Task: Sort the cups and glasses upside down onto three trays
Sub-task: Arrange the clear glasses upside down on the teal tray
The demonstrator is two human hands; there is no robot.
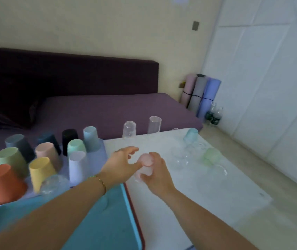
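Over the white surface (189, 186) beside a purple bed (108, 109), the right hand (157, 175) curls its fingers round a pink glass (146, 160), probably to invert it. The left hand (121, 164) has its fingers spread against the glass to steady it.

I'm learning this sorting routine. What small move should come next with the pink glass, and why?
Likely move the pink glass leftward and set it rim down on the teal tray. The right hand grips it over the white table, the left hand reaches to it, and that tray has bare surface beside them.
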